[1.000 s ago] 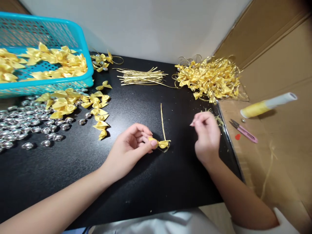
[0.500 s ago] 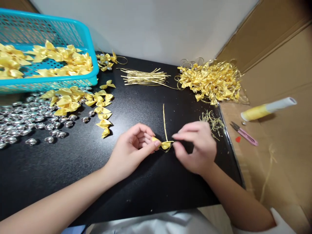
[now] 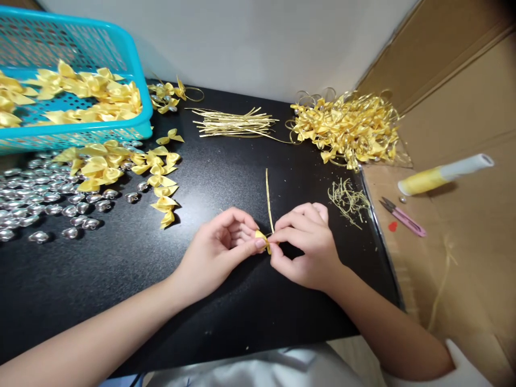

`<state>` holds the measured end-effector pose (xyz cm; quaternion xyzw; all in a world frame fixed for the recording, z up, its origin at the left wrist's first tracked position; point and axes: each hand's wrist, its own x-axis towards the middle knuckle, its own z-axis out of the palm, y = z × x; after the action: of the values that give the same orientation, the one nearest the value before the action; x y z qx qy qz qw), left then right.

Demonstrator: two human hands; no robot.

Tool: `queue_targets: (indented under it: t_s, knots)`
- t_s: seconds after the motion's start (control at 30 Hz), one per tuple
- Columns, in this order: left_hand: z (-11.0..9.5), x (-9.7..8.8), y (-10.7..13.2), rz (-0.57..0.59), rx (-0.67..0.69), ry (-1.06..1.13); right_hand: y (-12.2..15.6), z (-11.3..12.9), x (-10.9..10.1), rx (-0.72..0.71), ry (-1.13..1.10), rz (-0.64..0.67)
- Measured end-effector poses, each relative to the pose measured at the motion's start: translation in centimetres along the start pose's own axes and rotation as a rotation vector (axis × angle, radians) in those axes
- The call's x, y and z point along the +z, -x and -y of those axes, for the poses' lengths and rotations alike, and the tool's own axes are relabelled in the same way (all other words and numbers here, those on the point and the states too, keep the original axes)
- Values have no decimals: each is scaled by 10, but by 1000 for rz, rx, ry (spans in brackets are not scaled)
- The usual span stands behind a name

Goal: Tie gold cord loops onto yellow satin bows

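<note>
A small yellow ribbon bow [image 3: 262,239] lies at the middle of the black table [image 3: 121,269], pinched from both sides. My left hand [image 3: 220,247] grips its left end between thumb and fingers. My right hand [image 3: 306,244] grips its right end, where a gold cord [image 3: 268,198] runs up and away from the bow. Most of the bow is hidden by my fingertips.
A blue basket [image 3: 133,64] of yellow bows stands back left, with loose bows [image 3: 161,177] and silver beads [image 3: 48,199] below it. Gold cords [image 3: 234,122] and a heap of corded bows [image 3: 346,128] lie at the back. Cord clippings [image 3: 350,198], pink snips [image 3: 403,216] and a thread spool [image 3: 443,173] are right.
My right hand came in from the right, away from the clippings, and closed on the bow's right end. My left hand kept its grip.
</note>
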<state>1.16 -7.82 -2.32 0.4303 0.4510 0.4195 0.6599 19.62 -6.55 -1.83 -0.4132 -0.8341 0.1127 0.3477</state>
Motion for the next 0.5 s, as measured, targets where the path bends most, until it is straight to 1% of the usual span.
queue_targets:
  t_s: [0.1, 0.2, 0.33, 0.5]
  knots:
    - [1, 1, 0, 13, 2, -20, 0, 0, 0, 12, -28, 15]
    - [2, 1, 0, 26, 8, -35, -1, 0, 1, 63, -95, 13]
    - [2, 0, 1, 14, -1, -29, -1, 1, 3, 154, -204, -47]
    - [2, -2, 1, 10, -2, 1, -2, 5, 3, 192, -244, -108]
